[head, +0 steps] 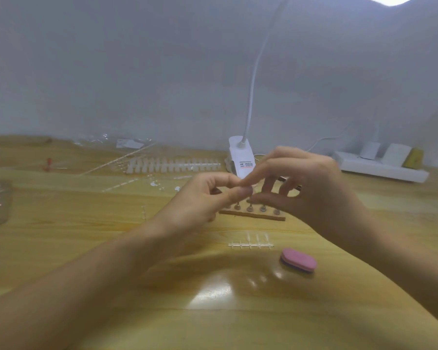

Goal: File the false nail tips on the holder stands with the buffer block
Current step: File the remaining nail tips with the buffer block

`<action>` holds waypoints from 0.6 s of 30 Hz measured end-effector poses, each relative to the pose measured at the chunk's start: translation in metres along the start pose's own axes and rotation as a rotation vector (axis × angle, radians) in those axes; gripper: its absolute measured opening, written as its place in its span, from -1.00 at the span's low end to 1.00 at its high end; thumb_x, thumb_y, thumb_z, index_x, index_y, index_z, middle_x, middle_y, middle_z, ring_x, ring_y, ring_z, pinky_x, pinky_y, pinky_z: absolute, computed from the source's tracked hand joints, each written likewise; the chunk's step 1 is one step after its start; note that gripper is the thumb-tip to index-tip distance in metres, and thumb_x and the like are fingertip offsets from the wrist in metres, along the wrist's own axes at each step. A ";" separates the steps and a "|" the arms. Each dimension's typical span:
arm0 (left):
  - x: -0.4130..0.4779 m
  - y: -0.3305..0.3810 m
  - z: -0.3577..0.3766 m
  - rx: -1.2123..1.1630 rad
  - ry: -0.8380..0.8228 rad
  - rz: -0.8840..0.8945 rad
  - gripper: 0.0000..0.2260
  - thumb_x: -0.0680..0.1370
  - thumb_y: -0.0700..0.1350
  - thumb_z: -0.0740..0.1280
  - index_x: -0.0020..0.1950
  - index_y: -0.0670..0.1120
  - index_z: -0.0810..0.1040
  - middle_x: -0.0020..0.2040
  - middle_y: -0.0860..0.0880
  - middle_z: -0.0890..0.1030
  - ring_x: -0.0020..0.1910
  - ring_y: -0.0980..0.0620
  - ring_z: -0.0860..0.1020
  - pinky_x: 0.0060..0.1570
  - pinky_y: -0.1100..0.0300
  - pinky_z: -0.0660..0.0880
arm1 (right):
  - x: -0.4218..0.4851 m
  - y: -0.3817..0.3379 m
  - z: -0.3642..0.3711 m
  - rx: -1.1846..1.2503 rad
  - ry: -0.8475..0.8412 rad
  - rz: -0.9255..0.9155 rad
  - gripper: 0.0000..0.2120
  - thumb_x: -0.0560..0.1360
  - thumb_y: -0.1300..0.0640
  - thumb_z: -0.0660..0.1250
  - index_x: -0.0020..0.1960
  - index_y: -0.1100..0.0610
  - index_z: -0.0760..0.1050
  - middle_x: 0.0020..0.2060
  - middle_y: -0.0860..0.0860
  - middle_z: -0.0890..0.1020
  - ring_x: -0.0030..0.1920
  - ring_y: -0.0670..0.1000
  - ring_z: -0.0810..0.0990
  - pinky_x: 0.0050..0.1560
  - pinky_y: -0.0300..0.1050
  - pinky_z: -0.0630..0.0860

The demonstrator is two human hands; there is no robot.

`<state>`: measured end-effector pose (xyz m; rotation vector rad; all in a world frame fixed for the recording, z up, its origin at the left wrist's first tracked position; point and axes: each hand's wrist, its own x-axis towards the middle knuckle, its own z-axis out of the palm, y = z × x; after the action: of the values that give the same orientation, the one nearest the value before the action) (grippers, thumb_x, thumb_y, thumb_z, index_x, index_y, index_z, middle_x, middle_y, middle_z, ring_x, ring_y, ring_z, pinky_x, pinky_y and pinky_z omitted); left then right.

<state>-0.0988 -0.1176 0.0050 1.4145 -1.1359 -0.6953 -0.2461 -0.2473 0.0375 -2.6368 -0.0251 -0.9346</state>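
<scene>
Apparently the work sits right at the fingertips (244,192): the left hand (205,198) has thumb and forefinger drawn into a narrow pinch, the other fingers curled under. The right hand (309,183) brings its forefinger and thumb in close around that same spot, with its remaining fingers spread loosely. Whatever lies between them is too small and blurred to make out, so I cannot tell whether either hand truly holds a nail tip.

Both hands hover just above the holder stands (250,207), a short row of pegs on a brown strip (253,215). That suggests a tip is being seated or adjusted on a peg, so it will stay firm under rubbing.

Nearer the person, the pink buffer block (299,260) lies flat on the table (61,223), touched by neither hand. It is close to the right wrist, handy for picking up. I judge that filing has not begun.

Beside the block lies a short strip of nail tips (250,243), probably the next supply. Farther back a long rack of tips (172,164) stretches across the table. The white lamp (240,155) stands behind the hands and leans over the work, with a power strip (379,169) off to the right.
</scene>
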 end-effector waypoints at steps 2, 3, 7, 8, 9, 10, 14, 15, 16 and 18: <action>0.005 0.007 -0.005 0.008 0.004 -0.009 -0.76 0.42 0.18 0.37 -0.05 0.08 0.69 -0.22 0.22 0.62 -0.40 0.32 0.42 -0.31 0.27 0.28 | 0.007 -0.002 -0.001 0.008 0.060 0.006 -0.83 0.40 0.06 0.50 -0.07 0.13 0.70 -0.17 -0.02 0.64 -0.20 -0.10 0.64 -0.27 -0.14 0.58; 0.007 0.010 -0.007 -0.002 0.002 -0.021 -0.76 0.41 0.18 0.36 -0.05 0.09 0.68 -0.24 0.27 0.62 -0.37 0.36 0.46 -0.27 0.21 0.29 | 0.011 -0.003 -0.001 0.017 0.090 0.013 -0.81 0.41 0.02 0.48 -0.07 0.12 0.70 -0.17 -0.03 0.65 -0.19 -0.11 0.65 -0.27 -0.12 0.58; 0.014 0.013 -0.011 -0.051 0.053 -0.022 -0.77 0.39 0.22 0.36 -0.10 0.15 0.69 -0.25 0.33 0.60 -0.30 0.20 0.46 -0.23 0.23 0.32 | 0.024 0.001 0.004 0.129 0.159 0.084 -0.86 0.42 0.05 0.50 -0.07 0.09 0.71 -0.17 -0.03 0.70 -0.13 -0.06 0.68 -0.21 0.00 0.63; 0.016 0.009 -0.013 -0.026 0.093 0.004 -0.77 0.40 0.23 0.35 -0.11 0.15 0.68 -0.24 0.33 0.60 -0.33 0.27 0.47 -0.25 0.22 0.33 | 0.026 0.005 0.006 0.165 0.169 0.115 -0.87 0.42 0.09 0.52 -0.07 0.11 0.71 -0.17 -0.04 0.70 -0.11 -0.04 0.69 -0.18 0.03 0.64; 0.017 0.005 -0.015 0.022 0.135 0.040 -0.78 0.43 0.22 0.35 -0.09 0.14 0.66 -0.22 0.32 0.60 -0.32 0.33 0.47 -0.26 0.22 0.34 | 0.026 0.009 0.008 0.189 0.176 0.151 -0.88 0.42 0.11 0.54 -0.07 0.12 0.71 -0.17 -0.04 0.71 -0.10 -0.03 0.69 -0.15 0.05 0.64; 0.018 0.000 -0.017 0.100 0.164 0.077 -0.80 0.45 0.19 0.38 -0.03 0.13 0.63 -0.16 0.30 0.62 -0.25 0.32 0.49 -0.24 0.23 0.36 | 0.025 0.014 0.010 0.202 0.174 0.190 -0.88 0.41 0.13 0.55 -0.08 0.12 0.71 -0.17 -0.05 0.71 -0.10 -0.04 0.70 -0.12 0.07 0.64; 0.020 -0.026 -0.018 0.406 0.043 0.050 -0.42 0.38 -0.06 0.58 0.30 0.14 0.39 0.08 0.20 0.62 0.09 0.23 0.52 0.01 0.37 0.40 | 0.010 0.034 0.027 0.190 0.089 0.341 -0.90 0.36 0.14 0.58 -0.16 0.01 0.69 -0.20 -0.12 0.72 -0.09 -0.11 0.67 0.03 0.02 0.58; 0.020 -0.031 -0.014 0.427 0.014 0.054 -0.35 0.38 -0.10 0.58 0.36 0.12 0.35 0.05 0.20 0.64 0.06 0.27 0.53 0.02 0.42 0.39 | 0.005 0.036 0.031 0.167 0.067 0.354 -0.90 0.36 0.12 0.58 -0.19 -0.03 0.68 -0.21 -0.13 0.71 -0.09 -0.12 0.65 0.03 -0.03 0.55; 0.021 -0.034 -0.010 0.418 0.004 0.073 -0.33 0.39 -0.14 0.57 0.40 0.09 0.33 -0.01 0.19 0.66 -0.01 0.30 0.55 0.01 0.45 0.40 | 0.001 0.038 0.035 0.137 0.050 0.352 -0.89 0.36 0.10 0.58 -0.21 -0.06 0.67 -0.22 -0.14 0.71 -0.09 -0.13 0.64 0.02 -0.09 0.52; 0.024 -0.039 -0.004 0.371 0.031 0.100 -0.37 0.42 -0.17 0.55 0.40 0.04 0.34 -0.13 0.15 0.68 -0.15 0.24 0.57 -0.02 0.41 0.45 | -0.004 0.040 0.041 0.077 0.041 0.325 -0.85 0.36 0.10 0.58 -0.24 -0.10 0.65 -0.25 -0.18 0.70 -0.09 -0.16 0.62 -0.04 -0.23 0.46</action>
<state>-0.0773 -0.1418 -0.0279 1.6563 -1.3500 -0.4022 -0.2188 -0.2710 -0.0070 -2.4510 0.3587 -0.8557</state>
